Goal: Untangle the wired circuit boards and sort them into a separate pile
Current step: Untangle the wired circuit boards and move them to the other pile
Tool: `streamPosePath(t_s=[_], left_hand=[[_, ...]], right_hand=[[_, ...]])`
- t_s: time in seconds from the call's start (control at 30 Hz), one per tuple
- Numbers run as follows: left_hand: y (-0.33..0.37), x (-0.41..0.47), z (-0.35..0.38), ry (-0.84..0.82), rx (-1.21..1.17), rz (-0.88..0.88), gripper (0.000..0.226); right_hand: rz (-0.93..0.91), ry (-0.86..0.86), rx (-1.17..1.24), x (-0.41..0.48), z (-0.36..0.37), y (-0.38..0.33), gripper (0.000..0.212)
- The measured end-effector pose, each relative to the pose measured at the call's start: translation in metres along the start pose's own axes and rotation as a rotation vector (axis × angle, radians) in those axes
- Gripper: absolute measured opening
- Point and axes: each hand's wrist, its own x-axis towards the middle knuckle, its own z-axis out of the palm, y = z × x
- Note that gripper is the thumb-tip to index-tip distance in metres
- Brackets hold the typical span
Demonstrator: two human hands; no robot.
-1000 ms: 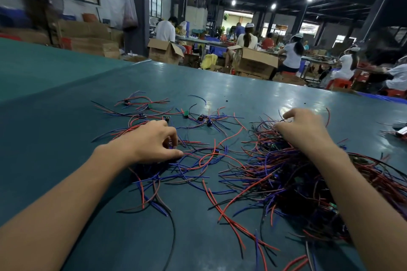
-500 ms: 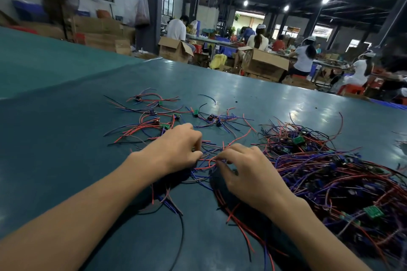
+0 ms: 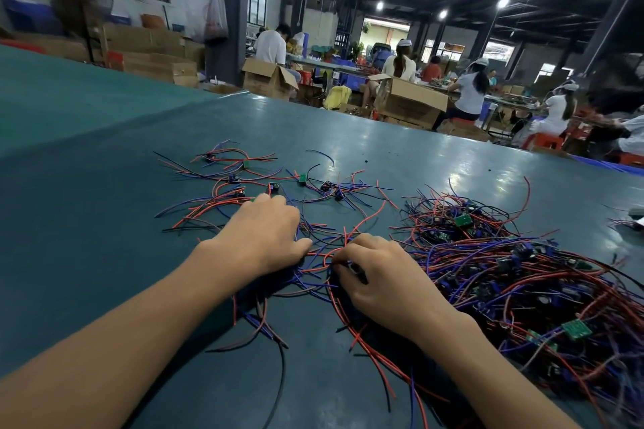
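Pinches red and blue wires (image 3: 326,254) at the fingertips of the right hand (image 3: 380,275), knuckles up, just left of the big tangle (image 3: 522,272). Rests the left hand (image 3: 265,237) palm down on loose strands (image 3: 209,216), fingers curled under; cannot tell whether gripping anything. Held stretched left to right between both hands. Probably needs a pull apart, then a carry to the sorted pile (image 3: 244,178), far left, nearer the left hand.

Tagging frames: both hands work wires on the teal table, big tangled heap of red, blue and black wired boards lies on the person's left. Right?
No: head view shows the big tangled heap of red, blue and black wired boards on the person's right. The left hand and right hand do work wires on the teal table.
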Motion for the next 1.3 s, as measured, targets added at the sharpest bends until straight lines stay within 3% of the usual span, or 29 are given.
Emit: streamPosePath(t_s=[0.5, 0.7, 0.8, 1.0, 1.2, 1.3], left_hand=[[-0.006, 0.005, 0.005, 0.049, -0.258, 0.023, 0.030], [-0.003, 0.005, 0.000, 0.452, -0.808, -0.015, 0.026], [-0.003, 0.009, -0.007, 0.552, -1.161, -0.045, 0.023], [-0.005, 0.009, -0.016, 0.511, -1.700, 0.065, 0.039], [0.000, 0.007, -0.018, 0.440, -1.978, 0.256, 0.047], [0.003, 0.006, -0.020, 0.416, -2.067, 0.247, 0.042]], right_hand=[[0.002, -0.019, 0.000, 0.000, 0.002, 0.002, 0.024], [0.005, -0.029, 0.001, 0.000, 0.002, 0.004, 0.024], [0.005, -0.031, 0.004, 0.001, 0.002, 0.004, 0.023], [0.009, -0.036, 0.009, 0.000, 0.001, 0.005, 0.023], [0.013, -0.042, 0.023, 0.000, 0.000, 0.004, 0.023], [0.017, -0.044, 0.026, 0.000, 0.000, 0.004, 0.023]])
